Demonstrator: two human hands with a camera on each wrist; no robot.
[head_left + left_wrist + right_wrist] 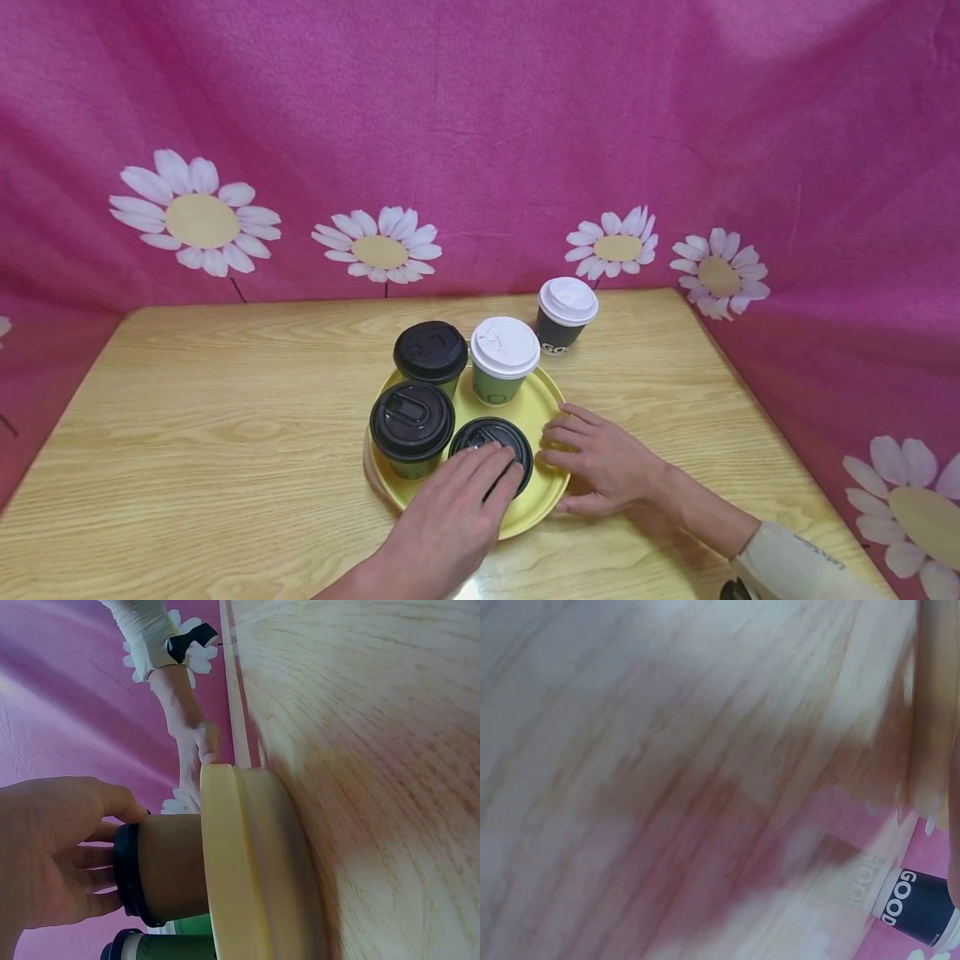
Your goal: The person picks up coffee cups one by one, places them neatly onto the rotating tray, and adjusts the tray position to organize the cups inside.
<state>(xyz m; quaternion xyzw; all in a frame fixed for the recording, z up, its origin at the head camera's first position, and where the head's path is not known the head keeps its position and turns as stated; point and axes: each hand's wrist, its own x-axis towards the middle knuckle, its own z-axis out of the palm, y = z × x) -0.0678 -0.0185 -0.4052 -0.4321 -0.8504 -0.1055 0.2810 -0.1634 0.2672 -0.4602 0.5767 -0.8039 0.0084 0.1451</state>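
A round yellow tray sits on a pale round base on the table. My left hand grips a brown coffee cup by its black lid, thumb on one side and fingers on the other, at the tray's near side. The cup stands upright on the tray. Against the tray's right rim rest the spread fingers of my right hand. Also on the tray are two black-lidded cups, one at the left and one behind it, and a green cup with a white lid.
Off the tray, at the back right of the table, stands a dark cup with a white lid. A pink cloth with daisies hangs along the back and both sides of the table.
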